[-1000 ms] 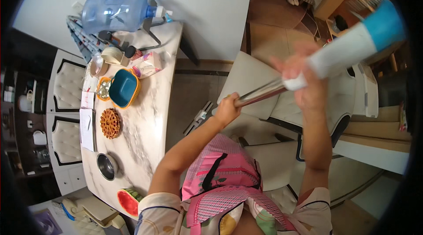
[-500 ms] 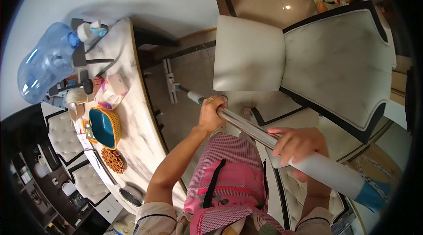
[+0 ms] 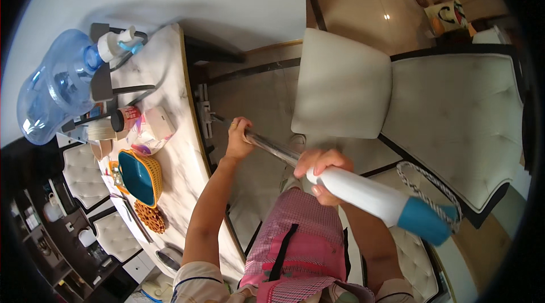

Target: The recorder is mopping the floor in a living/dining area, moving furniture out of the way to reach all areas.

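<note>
Both my hands grip a long floor mop, whose metal pole [image 3: 277, 151] slants across the view. My left hand [image 3: 239, 139] is wrapped round the lower pole. Higher up, my right hand [image 3: 325, 172] closes round the front of the white handle [image 3: 363, 194], which ends in a blue cap with a braided cord loop [image 3: 423, 181]. The flat mop head [image 3: 205, 111] lies on the tiled floor beside the table's long edge, partly hidden by it. A pink checked apron [image 3: 301, 229] hangs in front of me.
A marble-topped table [image 3: 180, 161] stands left, bearing an orange and teal basket [image 3: 156, 169], a brown trivet [image 3: 149, 218] and a pack of tissues [image 3: 154, 130]. A big blue water bottle [image 3: 57, 87] tilts at its far end. A cream chair [image 3: 340, 93] stands right of the mop.
Both hands and the mop have moved left, the mop head now close against the table's edge. More of the white handle and its blue end shows. The view has shifted slightly.
</note>
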The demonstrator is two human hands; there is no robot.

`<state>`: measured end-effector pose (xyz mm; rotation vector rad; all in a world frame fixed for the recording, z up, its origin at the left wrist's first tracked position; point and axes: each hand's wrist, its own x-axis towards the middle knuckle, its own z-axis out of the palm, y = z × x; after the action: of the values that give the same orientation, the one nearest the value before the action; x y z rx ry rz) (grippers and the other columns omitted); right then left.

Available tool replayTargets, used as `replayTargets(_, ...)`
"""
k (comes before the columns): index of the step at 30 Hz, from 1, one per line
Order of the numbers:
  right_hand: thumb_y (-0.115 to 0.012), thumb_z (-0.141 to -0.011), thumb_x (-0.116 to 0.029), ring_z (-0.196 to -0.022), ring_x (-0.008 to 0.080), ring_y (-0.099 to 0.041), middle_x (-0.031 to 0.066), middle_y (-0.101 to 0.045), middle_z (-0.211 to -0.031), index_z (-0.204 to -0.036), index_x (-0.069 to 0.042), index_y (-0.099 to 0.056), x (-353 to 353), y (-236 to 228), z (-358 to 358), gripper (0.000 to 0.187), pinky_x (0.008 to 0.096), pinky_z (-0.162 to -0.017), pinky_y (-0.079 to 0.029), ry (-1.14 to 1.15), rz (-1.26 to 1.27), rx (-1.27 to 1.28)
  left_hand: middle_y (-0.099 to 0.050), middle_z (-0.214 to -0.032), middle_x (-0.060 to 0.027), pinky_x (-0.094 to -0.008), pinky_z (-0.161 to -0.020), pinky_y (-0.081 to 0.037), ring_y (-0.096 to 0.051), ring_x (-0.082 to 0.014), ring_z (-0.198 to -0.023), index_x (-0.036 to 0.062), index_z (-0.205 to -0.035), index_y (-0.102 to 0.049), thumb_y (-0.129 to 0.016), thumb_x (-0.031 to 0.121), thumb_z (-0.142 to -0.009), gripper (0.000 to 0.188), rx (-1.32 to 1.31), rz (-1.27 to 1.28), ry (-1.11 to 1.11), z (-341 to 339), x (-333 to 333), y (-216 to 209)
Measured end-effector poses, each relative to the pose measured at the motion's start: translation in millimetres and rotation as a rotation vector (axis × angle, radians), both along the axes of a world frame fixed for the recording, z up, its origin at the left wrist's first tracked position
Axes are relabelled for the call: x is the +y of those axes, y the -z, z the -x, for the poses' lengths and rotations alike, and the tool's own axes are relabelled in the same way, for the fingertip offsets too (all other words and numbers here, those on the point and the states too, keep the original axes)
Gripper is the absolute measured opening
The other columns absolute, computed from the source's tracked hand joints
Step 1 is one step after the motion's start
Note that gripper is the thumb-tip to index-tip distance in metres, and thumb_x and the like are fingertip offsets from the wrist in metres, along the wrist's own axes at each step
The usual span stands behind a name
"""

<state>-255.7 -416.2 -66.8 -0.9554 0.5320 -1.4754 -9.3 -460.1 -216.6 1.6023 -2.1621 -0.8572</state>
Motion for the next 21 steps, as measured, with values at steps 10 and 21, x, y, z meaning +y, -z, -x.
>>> replayTargets(10, -0.056, -0.068, -0.008, -0.058, 0.0173, -0.047, 0.0076, -0.049, -0.065, -0.078, -0.004, -0.042, 78.1, -42.1, 41.7, 0.017, 0.0334, -0.056, -0.037, 0.268, -0.028, 0.064, -0.051, -0.074, -0.0058, -0.0383, -0.085, -0.029, -0.046, -0.026, -0.081, 0.0106, -0.069, -0.055, -0.054, -0.002, -0.051, 0.022, 0.073, -0.101, 0.056, 53.8, 44.0, 23.6)
replayTargets(21, -0.059, -0.07, -0.026, -0.056, 0.0152, -0.045, 0.0032, -0.047, -0.062, -0.073, -0.01, -0.038, 241.2, -135.8, 83.2, 0.026, 0.0322, -0.062, -0.032, 0.444, -0.318, 0.342, -0.049, -0.067, -0.0053, -0.0356, -0.076, -0.029, -0.045, -0.0242, -0.075, 0.0107, -0.063, -0.05, -0.057, 0.002, -0.05, 0.017, 0.302, -0.186, 0.22, 134.2, 186.8, -27.2)
